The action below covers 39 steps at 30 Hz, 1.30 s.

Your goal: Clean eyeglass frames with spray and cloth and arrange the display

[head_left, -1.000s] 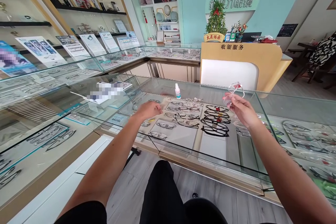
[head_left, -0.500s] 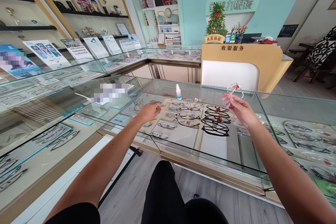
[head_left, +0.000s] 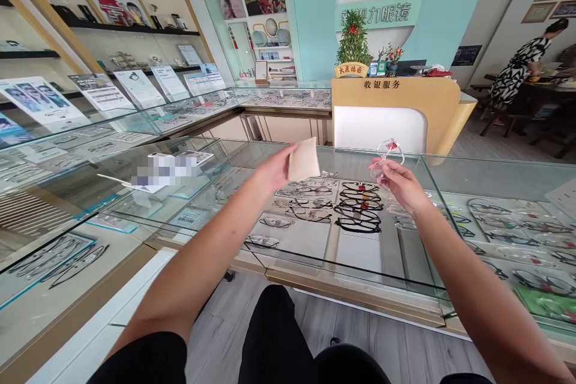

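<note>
My left hand (head_left: 279,169) is closed on a beige folded cloth (head_left: 305,159), lifted over the glass display case (head_left: 252,153). In my right hand (head_left: 398,183) is a pair of clear-framed eyeglasses (head_left: 389,150), pinched by one side and held upright, with a red tag on a lens. Below the two hands, inside the case, several dark-framed eyeglasses (head_left: 359,207) lie in a column. Several thin-rimmed eyeglasses (head_left: 310,215) lie to their left.
A booklet (head_left: 164,171) lies on the glass at left. More display cases (head_left: 283,96) run along the back and left. Beyond stands a wooden cashier counter (head_left: 400,93) with a plant (head_left: 352,39). A person in a patterned top (head_left: 517,69) bends over a table at far right.
My left hand has risen and moved right, and now holds the beige cloth. The white spray bottle is now out of sight. The view has turned slightly right; my right hand still holds the eyeglasses.
</note>
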Available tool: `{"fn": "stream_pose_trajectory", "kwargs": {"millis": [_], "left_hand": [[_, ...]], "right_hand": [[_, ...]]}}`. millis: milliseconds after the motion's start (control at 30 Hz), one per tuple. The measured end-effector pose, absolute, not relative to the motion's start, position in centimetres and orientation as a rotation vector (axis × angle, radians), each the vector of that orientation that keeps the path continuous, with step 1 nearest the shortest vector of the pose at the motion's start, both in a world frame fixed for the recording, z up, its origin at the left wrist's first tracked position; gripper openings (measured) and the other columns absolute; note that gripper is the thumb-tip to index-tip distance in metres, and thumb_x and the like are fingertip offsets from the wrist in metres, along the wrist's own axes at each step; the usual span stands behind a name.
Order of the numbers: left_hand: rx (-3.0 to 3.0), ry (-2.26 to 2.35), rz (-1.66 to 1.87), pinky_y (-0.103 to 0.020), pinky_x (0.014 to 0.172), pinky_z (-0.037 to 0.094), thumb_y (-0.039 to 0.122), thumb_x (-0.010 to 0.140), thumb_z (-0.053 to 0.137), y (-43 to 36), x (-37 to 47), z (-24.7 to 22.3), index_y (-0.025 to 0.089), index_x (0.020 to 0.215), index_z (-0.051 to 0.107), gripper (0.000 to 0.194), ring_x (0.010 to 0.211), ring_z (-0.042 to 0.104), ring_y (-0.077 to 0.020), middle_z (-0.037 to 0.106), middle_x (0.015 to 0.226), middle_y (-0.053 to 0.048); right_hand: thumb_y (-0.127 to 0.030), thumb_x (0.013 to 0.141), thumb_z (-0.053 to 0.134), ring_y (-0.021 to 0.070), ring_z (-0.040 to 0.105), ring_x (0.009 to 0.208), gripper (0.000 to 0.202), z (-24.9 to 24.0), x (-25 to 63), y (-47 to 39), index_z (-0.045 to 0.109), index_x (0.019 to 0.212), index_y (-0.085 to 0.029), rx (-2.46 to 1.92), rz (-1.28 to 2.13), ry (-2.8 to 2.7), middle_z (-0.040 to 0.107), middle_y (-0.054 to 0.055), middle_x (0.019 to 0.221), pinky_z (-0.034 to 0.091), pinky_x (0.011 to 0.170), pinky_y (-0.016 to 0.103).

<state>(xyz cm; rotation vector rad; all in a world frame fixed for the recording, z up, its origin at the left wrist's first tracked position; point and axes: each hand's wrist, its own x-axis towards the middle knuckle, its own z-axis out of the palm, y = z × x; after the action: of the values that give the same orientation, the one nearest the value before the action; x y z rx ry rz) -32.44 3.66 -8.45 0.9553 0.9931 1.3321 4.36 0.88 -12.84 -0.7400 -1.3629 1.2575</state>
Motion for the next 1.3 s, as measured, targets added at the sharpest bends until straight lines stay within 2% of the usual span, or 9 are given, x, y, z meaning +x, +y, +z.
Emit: {"fn": "stream_pose_trajectory", "kwargs": {"millis": [167, 267, 367, 467, 633, 767, 933, 1200, 1300], "left_hand": [[0.979, 0.93, 1.424, -0.034, 0.079, 0.067, 0.043, 0.069, 0.108, 5.2, -23.3, -10.0, 0.021, 0.102, 0.079, 0.049, 0.089, 0.082, -0.0239, 0.087, 0.1, -0.005], [1.007, 0.853, 1.379, -0.034, 0.075, 0.066, 0.049, 0.06, 0.112, 5.7, -19.9, -11.0, 0.021, 0.101, 0.083, 0.057, 0.086, 0.08, -0.0233, 0.088, 0.1, -0.005], [1.028, 0.79, 1.337, -0.036, 0.075, 0.066, 0.061, 0.06, 0.111, 5.6, -18.5, -12.1, 0.021, 0.1, 0.084, 0.063, 0.085, 0.081, -0.0255, 0.088, 0.1, -0.007], [1.041, 0.772, 1.31, -0.038, 0.071, 0.063, 0.071, 0.066, 0.106, 5.0, -18.6, -13.2, 0.022, 0.101, 0.084, 0.064, 0.083, 0.081, -0.0274, 0.088, 0.099, -0.008], [1.092, 0.881, 1.186, -0.036, 0.066, 0.057, 0.075, 0.063, 0.104, 3.9, -19.4, -14.1, 0.022, 0.098, 0.086, 0.067, 0.077, 0.078, -0.0257, 0.086, 0.094, -0.008], [1.211, 0.948, 1.093, -0.034, 0.068, 0.055, 0.069, 0.066, 0.102, 3.2, -19.2, -13.8, 0.021, 0.103, 0.089, 0.062, 0.08, 0.077, -0.0237, 0.087, 0.098, -0.007], [1.366, 0.941, 1.055, -0.034, 0.069, 0.054, 0.06, 0.074, 0.094, 2.4, -18.8, -13.4, 0.022, 0.094, 0.088, 0.044, 0.078, 0.075, -0.0252, 0.085, 0.087, -0.005], [1.266, 0.961, 1.194, -0.03, 0.061, 0.043, 0.049, 0.081, 0.092, 2.8, -18.6, -13.6, 0.023, 0.084, 0.082, 0.027, 0.068, 0.063, -0.0182, 0.074, 0.076, 0.0], [1.098, 0.939, 1.173, -0.03, 0.064, 0.05, 0.05, 0.08, 0.095, 3.4, -18.7, -13.7, 0.025, 0.084, 0.075, 0.032, 0.072, 0.066, -0.019, 0.074, 0.079, 0.001]], "right_hand": [[-0.073, 0.083, 0.096, 0.0262, 0.075, 0.113, 0.055, -12.2, 4.4, 0.6, 0.089, 0.119, -0.032, -0.657, 1.269, -1.379, 0.087, 0.008, 0.128, 0.059, 0.098, 0.041], [-0.074, 0.084, 0.095, 0.0303, 0.074, 0.128, 0.056, -11.5, 4.2, 0.1, 0.089, 0.12, -0.032, -0.607, 1.262, -1.407, 0.088, 0.007, 0.124, 0.056, 0.115, 0.047], [-0.073, 0.09, 0.09, 0.0314, 0.073, 0.132, 0.051, -10.9, 4.0, -0.4, 0.088, 0.121, -0.032, -0.585, 1.219, -1.458, 0.088, 0.006, 0.125, 0.052, 0.122, 0.05], [-0.073, 0.094, 0.087, 0.0319, 0.072, 0.134, 0.049, -10.8, 3.7, -0.6, 0.087, 0.121, -0.032, -0.58, 1.195, -1.486, 0.087, 0.006, 0.127, 0.051, 0.123, 0.051], [-0.073, 0.096, 0.085, 0.0308, 0.073, 0.127, 0.052, -11.2, 3.4, -0.9, 0.086, 0.128, -0.032, -0.578, 1.262, -1.536, 0.086, 0.006, 0.13, 0.057, 0.113, 0.048], [-0.064, 0.103, 0.082, 0.0276, 0.075, 0.123, 0.045, -11.2, 3.2, -1.5, 0.086, 0.133, -0.03, -0.524, 1.326, -1.624, 0.086, 0.006, 0.129, 0.059, 0.105, 0.042], [-0.062, 0.103, 0.084, 0.0256, 0.076, 0.115, 0.043, -10.6, 3.1, -1.9, 0.086, 0.131, -0.029, -0.528, 1.354, -1.686, 0.086, 0.007, 0.129, 0.06, 0.095, 0.039], [-0.071, 0.094, 0.088, 0.0316, 0.076, 0.125, 0.053, -10.7, 3.0, -1.6, 0.086, 0.128, -0.031, -0.595, 1.265, -1.547, 0.088, 0.007, 0.125, 0.058, 0.111, 0.048], [-0.071, 0.093, 0.089, 0.0316, 0.077, 0.123, 0.051, -10.5, 3.2, -1.5, 0.086, 0.124, -0.031, -0.584, 1.227, -1.482, 0.088, 0.006, 0.124, 0.058, 0.109, 0.048]]}}
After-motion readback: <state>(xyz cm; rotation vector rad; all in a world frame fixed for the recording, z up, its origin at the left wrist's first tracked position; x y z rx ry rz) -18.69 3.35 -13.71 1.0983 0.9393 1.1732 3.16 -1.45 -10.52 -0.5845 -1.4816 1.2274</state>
